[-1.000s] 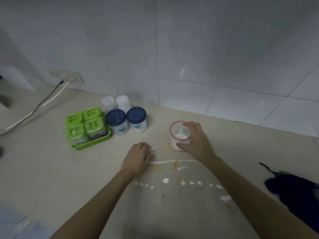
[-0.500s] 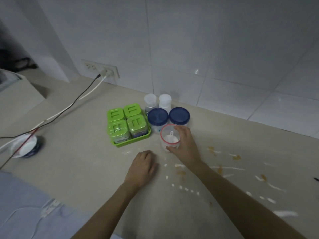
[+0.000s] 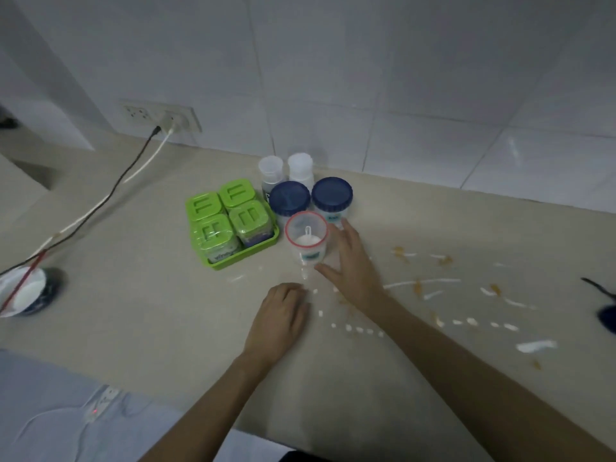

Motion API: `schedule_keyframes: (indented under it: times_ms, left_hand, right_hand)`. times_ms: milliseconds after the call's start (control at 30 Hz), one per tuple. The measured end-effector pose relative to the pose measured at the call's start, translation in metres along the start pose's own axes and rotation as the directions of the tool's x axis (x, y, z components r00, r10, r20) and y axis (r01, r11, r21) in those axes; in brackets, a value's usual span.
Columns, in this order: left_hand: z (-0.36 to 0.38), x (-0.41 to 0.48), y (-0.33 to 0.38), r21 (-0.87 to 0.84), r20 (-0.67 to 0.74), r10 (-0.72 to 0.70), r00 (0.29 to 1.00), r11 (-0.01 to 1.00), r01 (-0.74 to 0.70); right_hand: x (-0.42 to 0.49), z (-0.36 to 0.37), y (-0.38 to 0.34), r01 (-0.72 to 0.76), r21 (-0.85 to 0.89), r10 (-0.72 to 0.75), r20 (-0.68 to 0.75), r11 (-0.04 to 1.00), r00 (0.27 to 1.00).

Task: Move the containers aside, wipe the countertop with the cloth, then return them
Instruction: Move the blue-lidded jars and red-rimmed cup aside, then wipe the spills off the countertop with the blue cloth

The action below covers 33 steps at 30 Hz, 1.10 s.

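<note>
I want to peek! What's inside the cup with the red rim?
The red-rimmed cup is open on top. Inside sits white powder with a small white scoop standing in it. How deep the powder goes, and the scoop's bottom, stay hidden.

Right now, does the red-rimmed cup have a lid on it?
No, the red-rimmed cup stands open, showing white powder and a scoop inside.

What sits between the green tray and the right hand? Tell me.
Head view: the red-rimmed cup stands between the green tray and the right hand, fingers open beside it.
</note>
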<state>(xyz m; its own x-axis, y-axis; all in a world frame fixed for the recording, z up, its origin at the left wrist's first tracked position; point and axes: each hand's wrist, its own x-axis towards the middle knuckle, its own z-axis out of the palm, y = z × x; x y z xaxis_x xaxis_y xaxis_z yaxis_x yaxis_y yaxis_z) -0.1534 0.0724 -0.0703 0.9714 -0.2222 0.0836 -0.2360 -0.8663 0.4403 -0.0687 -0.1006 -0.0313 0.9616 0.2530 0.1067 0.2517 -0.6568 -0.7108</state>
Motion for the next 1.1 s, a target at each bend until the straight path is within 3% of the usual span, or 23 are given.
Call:
schedule_keyframes:
  times_ms: [300,500,733,1100]
  left_hand:
    - [0.063,-0.038,0.115,-0.132,0.063,0.354,0.933,0.93,-0.344]
    - [0.108,-0.049,0.193,-0.117,0.132,0.413,0.901,0.909,-0.4]
    - [0.155,-0.034,0.301,-0.107,0.152,0.483,0.862,0.875,-0.472]
    - [0.218,-0.025,0.4,-0.015,0.079,0.443,0.893,0.896,-0.443]
  right_hand:
    - [-0.175,-0.073,0.077,-0.227,-0.109,0.217,-0.103,0.968,0.971]
    - [-0.265,-0.123,0.127,-0.376,-0.067,0.363,-0.151,0.924,0.919]
    - [-0.325,-0.203,0.193,-0.398,-0.109,0.367,-0.229,0.911,0.902]
    - [-0.349,-0.308,0.315,-0.293,-0.421,0.192,-0.267,0.858,0.945]
